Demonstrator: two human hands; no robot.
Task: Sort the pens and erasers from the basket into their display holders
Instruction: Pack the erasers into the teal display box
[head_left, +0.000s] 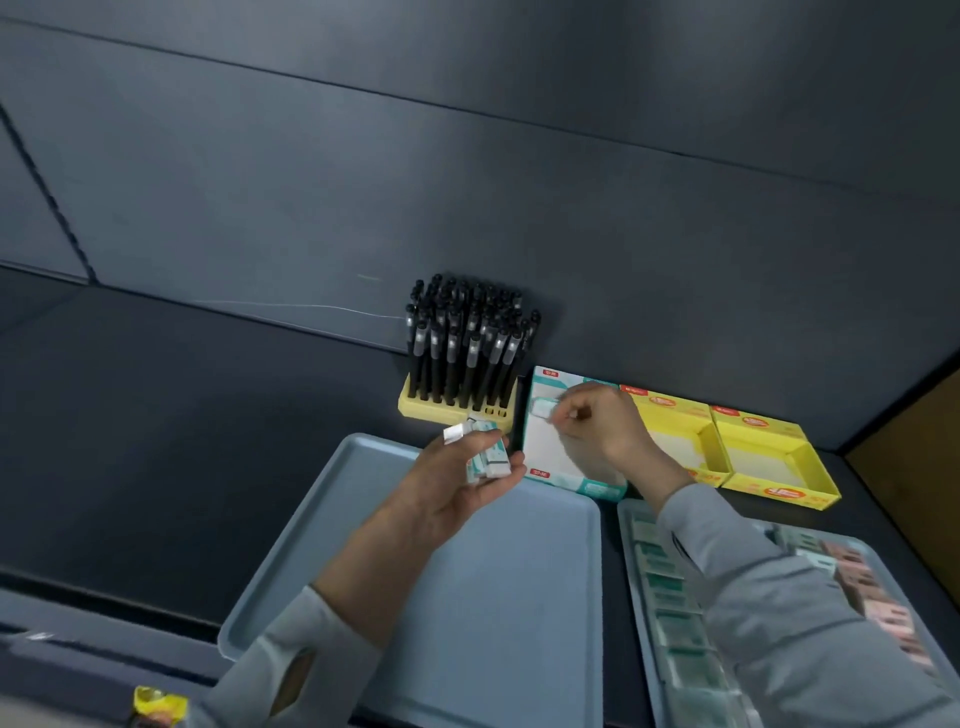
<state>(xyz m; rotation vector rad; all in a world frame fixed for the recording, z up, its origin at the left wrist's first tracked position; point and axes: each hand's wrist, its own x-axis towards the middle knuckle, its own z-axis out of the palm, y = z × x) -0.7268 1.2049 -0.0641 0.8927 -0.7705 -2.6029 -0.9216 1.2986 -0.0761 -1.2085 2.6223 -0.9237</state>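
Note:
My left hand (457, 483) holds a small stack of white-and-teal erasers (485, 457) above the far edge of a blue tray. My right hand (602, 421) pinches one teal-wrapped eraser (543, 408) at the far left corner of the white-and-teal display box (545, 452). A yellow pen holder (452, 410) stands to the left of that box, filled with several upright black pens (467, 343).
Two yellow display boxes (769, 457) sit to the right of the teal one, both with bare floors. A blue tray (493, 597) lies below my hands. A second tray (639, 571) at the right carries rows of green and pink erasers, partly hidden by my right sleeve.

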